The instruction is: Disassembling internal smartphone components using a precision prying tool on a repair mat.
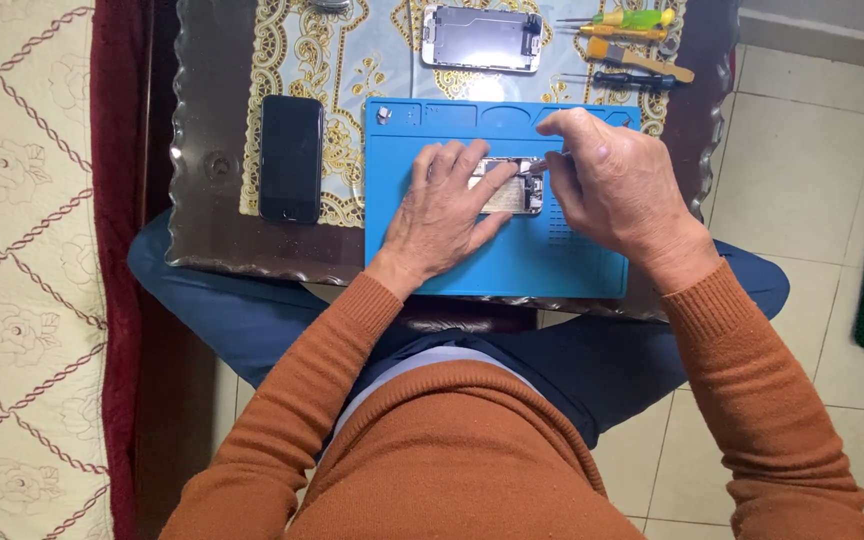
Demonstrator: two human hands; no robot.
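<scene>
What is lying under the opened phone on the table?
The opened phone lies on a blue work mat, which rests on the glass table. The left hand covers the phone's left part, so the mat there is hidden.

Both arms came up from the bottom of the frame in orange sleeves and met near the upper middle. The left forearm rose from the lower left at a slant, and the left hand lay palm down, the back of it toward the camera, its fingers spread a little and pointing to the upper right. The right forearm rose from the lower right corner. The right hand was bent at the wrist and curled, its fingertips pinched together toward the left, close beside the left fingers.
</scene>
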